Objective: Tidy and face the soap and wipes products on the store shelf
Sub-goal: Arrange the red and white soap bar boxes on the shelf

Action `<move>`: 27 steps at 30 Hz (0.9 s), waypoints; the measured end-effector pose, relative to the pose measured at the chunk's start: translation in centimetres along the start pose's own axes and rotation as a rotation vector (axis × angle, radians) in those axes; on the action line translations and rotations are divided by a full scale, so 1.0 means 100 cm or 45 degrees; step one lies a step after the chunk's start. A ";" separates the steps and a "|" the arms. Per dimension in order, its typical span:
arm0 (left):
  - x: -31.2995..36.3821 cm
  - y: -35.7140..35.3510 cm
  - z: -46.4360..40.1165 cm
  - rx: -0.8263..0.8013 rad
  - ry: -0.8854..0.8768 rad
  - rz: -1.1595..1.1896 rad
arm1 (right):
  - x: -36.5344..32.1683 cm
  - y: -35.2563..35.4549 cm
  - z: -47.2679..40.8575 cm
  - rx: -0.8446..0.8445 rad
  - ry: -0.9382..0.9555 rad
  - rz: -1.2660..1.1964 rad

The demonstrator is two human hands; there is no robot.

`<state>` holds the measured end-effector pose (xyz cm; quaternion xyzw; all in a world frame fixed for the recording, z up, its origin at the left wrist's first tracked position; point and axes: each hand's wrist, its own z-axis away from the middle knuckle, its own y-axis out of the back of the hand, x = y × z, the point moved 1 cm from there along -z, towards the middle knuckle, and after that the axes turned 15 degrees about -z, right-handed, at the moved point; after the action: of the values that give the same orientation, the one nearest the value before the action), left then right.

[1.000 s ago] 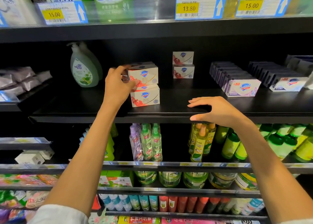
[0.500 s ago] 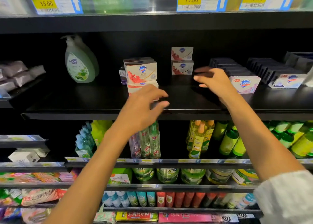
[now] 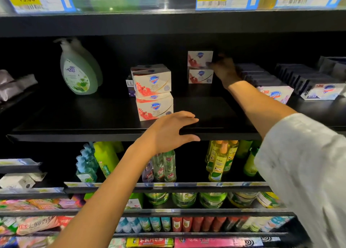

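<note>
Two white-and-red soap boxes are stacked near the front of the black shelf (image 3: 89, 120), an upper box (image 3: 151, 81) on a lower one (image 3: 155, 107). Deeper back stands a second stack, its top box (image 3: 199, 59) over a bottom box (image 3: 200, 76). My right hand (image 3: 223, 70) reaches into the shadow there, thumb on the top box's right front edge, fingers behind it. My left hand (image 3: 172, 131) hovers with fingers spread at the shelf's front edge, just below the front stack, holding nothing.
A green pump bottle (image 3: 78, 73) stands at the left. Rows of lilac-and-white soap boxes (image 3: 275, 94) and blue-and-white ones (image 3: 322, 92) fill the right. A small purple box (image 3: 130, 88) hides behind the front stack. Grey packs (image 3: 16, 82) lie far left. Bottles crowd the shelves below.
My left hand let go of the front stack and dropped to the shelf edge. My right hand left the shelf edge and reached back to the rear stack's top box.
</note>
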<state>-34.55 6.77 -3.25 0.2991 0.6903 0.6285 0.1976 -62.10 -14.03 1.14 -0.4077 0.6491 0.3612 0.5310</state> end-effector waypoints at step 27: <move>0.004 0.002 0.000 0.008 0.081 0.067 | 0.003 -0.034 -0.025 0.091 0.173 0.033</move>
<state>-34.84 7.01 -3.04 0.2974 0.6902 0.6405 0.1579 -60.01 -17.70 1.14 -0.4036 0.7013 0.3161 0.4953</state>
